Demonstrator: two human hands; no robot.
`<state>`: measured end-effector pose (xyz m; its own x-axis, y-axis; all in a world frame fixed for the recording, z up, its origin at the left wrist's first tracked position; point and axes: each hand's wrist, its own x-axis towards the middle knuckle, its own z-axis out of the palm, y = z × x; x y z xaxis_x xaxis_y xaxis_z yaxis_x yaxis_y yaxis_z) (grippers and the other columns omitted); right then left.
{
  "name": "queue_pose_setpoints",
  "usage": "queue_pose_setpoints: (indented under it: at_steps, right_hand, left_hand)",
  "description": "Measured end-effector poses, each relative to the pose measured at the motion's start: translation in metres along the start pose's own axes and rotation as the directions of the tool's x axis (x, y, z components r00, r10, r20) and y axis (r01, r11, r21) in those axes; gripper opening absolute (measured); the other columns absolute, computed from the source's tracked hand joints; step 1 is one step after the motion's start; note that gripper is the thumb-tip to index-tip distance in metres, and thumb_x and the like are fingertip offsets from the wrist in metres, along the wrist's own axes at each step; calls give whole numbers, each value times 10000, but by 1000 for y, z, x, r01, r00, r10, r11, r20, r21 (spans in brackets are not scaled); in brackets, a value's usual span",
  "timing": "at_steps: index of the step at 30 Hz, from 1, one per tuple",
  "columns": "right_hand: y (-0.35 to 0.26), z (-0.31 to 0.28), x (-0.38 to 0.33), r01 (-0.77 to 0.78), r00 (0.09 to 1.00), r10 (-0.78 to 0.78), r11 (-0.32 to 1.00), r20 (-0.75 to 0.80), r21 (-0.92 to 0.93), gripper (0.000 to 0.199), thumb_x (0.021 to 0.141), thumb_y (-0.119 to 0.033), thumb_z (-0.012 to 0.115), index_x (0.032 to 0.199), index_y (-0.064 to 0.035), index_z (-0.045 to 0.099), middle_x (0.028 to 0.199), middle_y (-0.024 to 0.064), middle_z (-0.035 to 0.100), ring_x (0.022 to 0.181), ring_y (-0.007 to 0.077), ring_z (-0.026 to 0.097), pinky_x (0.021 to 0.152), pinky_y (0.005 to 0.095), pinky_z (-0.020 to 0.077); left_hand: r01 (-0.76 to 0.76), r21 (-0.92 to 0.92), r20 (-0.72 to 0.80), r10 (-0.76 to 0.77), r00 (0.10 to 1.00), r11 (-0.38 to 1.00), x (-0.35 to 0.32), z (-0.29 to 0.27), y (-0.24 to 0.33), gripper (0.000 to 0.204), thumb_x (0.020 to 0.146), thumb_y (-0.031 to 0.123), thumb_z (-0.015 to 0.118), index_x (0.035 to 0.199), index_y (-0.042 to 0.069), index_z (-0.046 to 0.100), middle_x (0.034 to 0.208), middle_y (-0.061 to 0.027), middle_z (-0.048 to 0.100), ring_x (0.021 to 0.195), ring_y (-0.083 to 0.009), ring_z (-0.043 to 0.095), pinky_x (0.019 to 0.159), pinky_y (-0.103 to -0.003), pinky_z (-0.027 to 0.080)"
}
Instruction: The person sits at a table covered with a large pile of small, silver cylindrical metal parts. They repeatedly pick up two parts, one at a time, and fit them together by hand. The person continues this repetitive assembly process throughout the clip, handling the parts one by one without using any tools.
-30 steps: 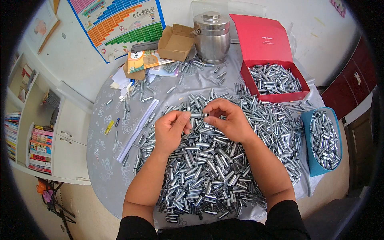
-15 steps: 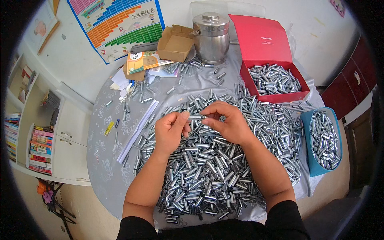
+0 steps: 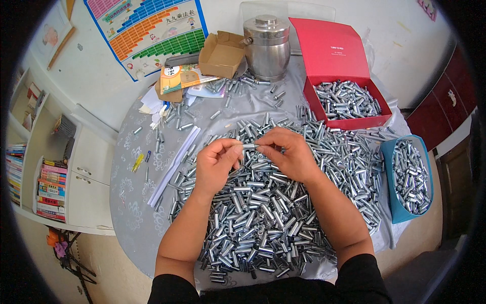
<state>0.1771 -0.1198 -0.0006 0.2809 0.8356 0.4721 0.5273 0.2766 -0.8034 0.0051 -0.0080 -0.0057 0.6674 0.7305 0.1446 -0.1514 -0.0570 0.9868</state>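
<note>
Above a big heap of loose metal sleeves and bolts [image 3: 263, 213], my two hands meet fingertip to fingertip. My left hand [image 3: 218, 164] pinches the left end of a short shiny metal sleeve [image 3: 249, 147] between thumb and fingers. At the sleeve's right end, the thumb and fingers of my right hand [image 3: 287, 154] are closed on it. Whether a bolt sits inside the sleeve is hidden by my fingertips. The sleeve lies level, pointing left to right.
An open red box [image 3: 349, 123] full of metal anchors stands at the back right; a blue bin [image 3: 400, 205] of them is at the right edge. A steel pot [image 3: 267, 50], a cardboard box [image 3: 220, 55] and a folded white paper strip [image 3: 174, 167] lie beyond and left.
My right hand has moved slightly, its fingers now pressing in closer on the sleeve's right end. My left hand has curled its fingers a little more around the other end.
</note>
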Motion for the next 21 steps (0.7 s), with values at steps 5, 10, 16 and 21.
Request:
queue_pose_setpoints:
  at_steps: [5, 10, 16, 21]
  right_hand:
    - [-1, -2, -1, -78, 997, 78, 997, 5, 21, 149, 800, -50, 744, 941, -29, 697, 818, 68, 642, 704, 162, 601, 624, 275, 482]
    - [-8, -4, 2, -50, 999, 48, 989, 21, 140, 173, 802, -55, 749, 968, -35, 704, 850, 54, 655, 718, 124, 596, 646, 251, 482]
    - [12, -4, -2, -144, 990, 142, 953, 24, 268, 187, 814, -75, 749, 995, -46, 711, 848, 57, 646, 724, 115, 585, 650, 247, 473]
    - [-7, -10, 2, -106, 989, 96, 991, 113, 78, 192, 805, -82, 759, 988, -51, 713, 814, 52, 628, 686, 117, 555, 623, 262, 463]
  left_hand:
    - [-27, 24, 41, 26, 999, 999, 3, -6, -5, 168, 902, 66, 670, 1054, -3, 648, 807, -42, 679, 626, -72, 579, 573, -197, 461]
    - [-21, -33, 68, 23, 997, 999, 1, -4, -5, 141, 901, 72, 660, 1027, 22, 621, 828, -68, 700, 583, -78, 605, 471, -176, 384]
    - [23, -84, 18, -21, 1000, 996, 3, -5, -3, 127, 910, 64, 642, 1025, 19, 609, 832, -99, 704, 580, -96, 612, 473, -186, 409]
    - [-26, -68, 106, 33, 994, 997, 3, -7, -8, 118, 912, 56, 638, 1017, 12, 604, 844, -121, 703, 588, -109, 615, 496, -198, 452]
